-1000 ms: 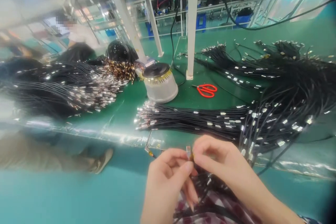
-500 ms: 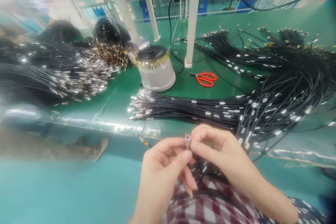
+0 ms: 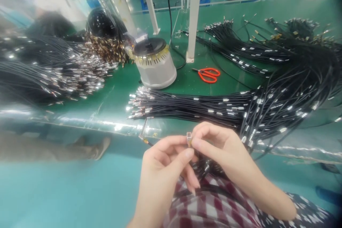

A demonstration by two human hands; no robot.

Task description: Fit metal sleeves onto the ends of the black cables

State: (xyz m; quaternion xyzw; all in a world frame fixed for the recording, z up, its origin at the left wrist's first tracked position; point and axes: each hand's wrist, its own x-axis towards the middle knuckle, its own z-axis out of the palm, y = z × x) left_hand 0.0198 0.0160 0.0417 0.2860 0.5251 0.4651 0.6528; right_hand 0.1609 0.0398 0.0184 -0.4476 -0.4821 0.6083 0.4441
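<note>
Both hands meet just in front of the green bench edge. My right hand (image 3: 219, 149) pinches a small metal connector (image 3: 189, 137) on the end of a thin black cable, its tip poking up between the fingertips. My left hand (image 3: 167, 164) pinches the same cable end from the left, thumb against the right fingers. More black cables lie in my lap under the hands. A cable bundle (image 3: 203, 108) with silver ends lies on the bench right behind the hands.
A white round device with a black top (image 3: 154, 64) stands mid-bench, orange scissors (image 3: 208, 74) to its right. Large cable heaps fill the left (image 3: 53, 74) and right (image 3: 294, 78). White frame posts (image 3: 193, 14) rise behind. Another person sits far left.
The view has tilted and shifted, so the bench sits lower and nearer in the picture. The hands keep the same pinch on the connector, slightly higher in the frame.
</note>
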